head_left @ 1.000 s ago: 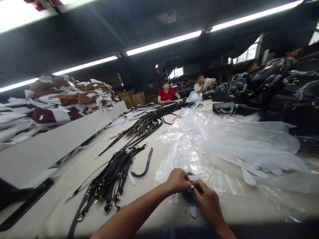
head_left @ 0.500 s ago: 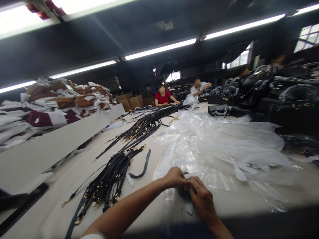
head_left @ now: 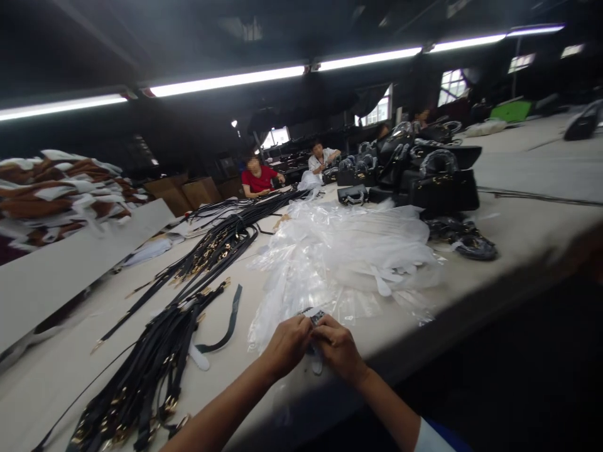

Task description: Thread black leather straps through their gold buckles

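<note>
My left hand [head_left: 288,345] and my right hand [head_left: 340,350] meet at the near edge of the table, fingers closed in a pinch. Between them is a dark coiled strap [head_left: 316,316] with a whitish strip on it, mostly covered by my fingers. Just beyond lies a spread heap of clear plastic bags [head_left: 301,276]. To the left of my hands, a bundle of black straps with gold clasps [head_left: 157,339] stretches across the table, and a loose dark strap [head_left: 230,326] curves beside a white paper strip [head_left: 198,356].
More black straps [head_left: 221,232] run toward a person in red [head_left: 258,181]; another person in white [head_left: 320,160] sits behind. Black handbags [head_left: 443,188] and wrapped handles [head_left: 471,242] are on the right. A white board [head_left: 85,263] fronts piled brown pieces [head_left: 61,188] at left.
The view has swung right, so the table's contents appear further left and more of the right side shows. Both hands stay together on the coiled strap.
</note>
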Available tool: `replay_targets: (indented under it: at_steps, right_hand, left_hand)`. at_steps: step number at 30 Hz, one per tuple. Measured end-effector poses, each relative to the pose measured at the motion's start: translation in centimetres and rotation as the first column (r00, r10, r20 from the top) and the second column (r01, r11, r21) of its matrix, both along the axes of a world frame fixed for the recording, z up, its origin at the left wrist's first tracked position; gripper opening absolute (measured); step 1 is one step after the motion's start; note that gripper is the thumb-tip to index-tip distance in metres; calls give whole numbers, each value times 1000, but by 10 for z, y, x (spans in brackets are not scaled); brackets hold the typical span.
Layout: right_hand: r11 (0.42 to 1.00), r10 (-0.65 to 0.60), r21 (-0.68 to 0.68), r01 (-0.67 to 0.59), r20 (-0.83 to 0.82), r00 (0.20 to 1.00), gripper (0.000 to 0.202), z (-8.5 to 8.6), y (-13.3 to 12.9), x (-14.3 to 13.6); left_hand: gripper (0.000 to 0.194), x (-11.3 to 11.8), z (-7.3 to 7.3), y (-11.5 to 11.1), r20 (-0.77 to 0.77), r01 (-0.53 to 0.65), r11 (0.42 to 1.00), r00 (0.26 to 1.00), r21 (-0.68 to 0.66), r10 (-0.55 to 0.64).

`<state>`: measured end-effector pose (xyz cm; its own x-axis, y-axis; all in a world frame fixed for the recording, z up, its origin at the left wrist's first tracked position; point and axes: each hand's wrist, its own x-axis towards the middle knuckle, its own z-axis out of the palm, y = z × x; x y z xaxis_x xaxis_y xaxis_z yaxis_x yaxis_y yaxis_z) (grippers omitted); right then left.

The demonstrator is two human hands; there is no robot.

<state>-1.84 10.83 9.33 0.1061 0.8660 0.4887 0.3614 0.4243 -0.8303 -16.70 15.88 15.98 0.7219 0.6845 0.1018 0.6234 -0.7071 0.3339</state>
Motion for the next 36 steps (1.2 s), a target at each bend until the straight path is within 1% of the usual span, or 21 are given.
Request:
replay_targets:
  at_steps: [2, 3, 4, 6, 7, 9, 11, 13, 15, 16, 17, 18, 19, 20, 22, 23, 25, 30, 32, 34, 36]
  right_hand:
    - [996, 37, -72, -44, -94, 995, 11, 2, 1, 5]
    - [994, 49, -95, -62, -128, 991, 8, 2, 2, 7]
    - [992, 56, -108, -72, -146, 988, 7, 1, 3, 9]
    - [991, 66, -106, -78, -108, 992, 11, -2, 7, 10]
    - [993, 62, -101, -67, -55, 997, 12, -4, 9, 10]
    - [997, 37, -75, -30, 88, 995, 12, -7, 12, 9]
    - [999, 12, -32, -5, 222, 975, 11, -6, 13, 6]
    - [1000, 4, -5, -3, 274, 962, 11, -3, 12, 5]
    - [1000, 1, -14, 2, 248, 969, 11, 3, 10, 6]
    - [1000, 0, -27, 6, 222, 975, 10, 6, 8, 7]
    - [999, 4, -41, 4, 198, 980, 9, 8, 6, 8]
    - [999, 15, -54, -6, 178, 984, 8, 10, 3, 9]
    - [998, 35, -64, -24, 161, 986, 7, 10, 0, 10]
    - [996, 60, -74, -49, 142, 988, 7, 10, -2, 11]
    - [992, 95, -90, -86, 104, 990, 8, 5, -4, 11]
    - [991, 107, -94, -99, 88, 990, 10, 2, -4, 11]
    - [988, 126, -95, -119, 69, 990, 14, -5, -4, 11]
    - [991, 133, -20, -132, 87, 987, 14, -13, -5, 12]
    - [992, 116, 28, -120, 112, 987, 13, -15, -4, 12]
    - [991, 96, 74, -107, 134, 986, 12, -15, -3, 12]
    - [990, 84, 105, -100, 143, 986, 10, -16, -3, 13]
  left_hand:
    - [24, -2, -3, -1, 33, 24, 999, 999, 27, -25]
    - [23, -3, -5, 1, 71, 18, 1000, 997, 19, -19]
    - [22, -4, -7, 5, 117, 3, 1000, 993, -21, 0]
    - [25, -6, -13, 18, 168, -12, 985, 985, -171, 41]
    - [28, -7, -17, 25, 180, -18, 964, 981, -265, 68]
    - [33, -7, -23, 37, 210, -25, 904, 970, -428, 126]
    - [36, -8, -26, 44, 251, -27, 843, 949, -537, 190]
    - [37, -9, -25, 46, 271, -32, 796, 932, -605, 243]
    - [36, -10, -20, 42, 263, -43, 755, 923, -654, 280]
    - [36, -9, -17, 39, 262, -47, 743, 920, -667, 293]
    - [34, -9, -13, 35, 268, -51, 748, 916, -662, 300]
    - [32, -8, -10, 31, 281, -54, 762, 911, -646, 303]
    - [30, -8, -8, 27, 287, -52, 789, 915, -613, 284]
    - [28, -7, -6, 25, 290, -54, 830, 923, -554, 253]
    - [20, -7, -7, 25, 275, -99, 842, 919, -531, 282]
    - [19, -9, -9, 26, 273, -122, 842, 913, -526, 303]
    - [19, -12, -11, 30, 267, -131, 836, 911, -533, 313]
    - [18, -13, -9, 25, 286, -60, 828, 922, -557, 260]
    - [19, -11, -10, 21, 305, -48, 819, 914, -571, 266]
    - [20, -7, -14, 18, 335, -63, 802, 887, -594, 318]
    - [24, -4, -21, 16, 375, -93, 772, 834, -629, 406]
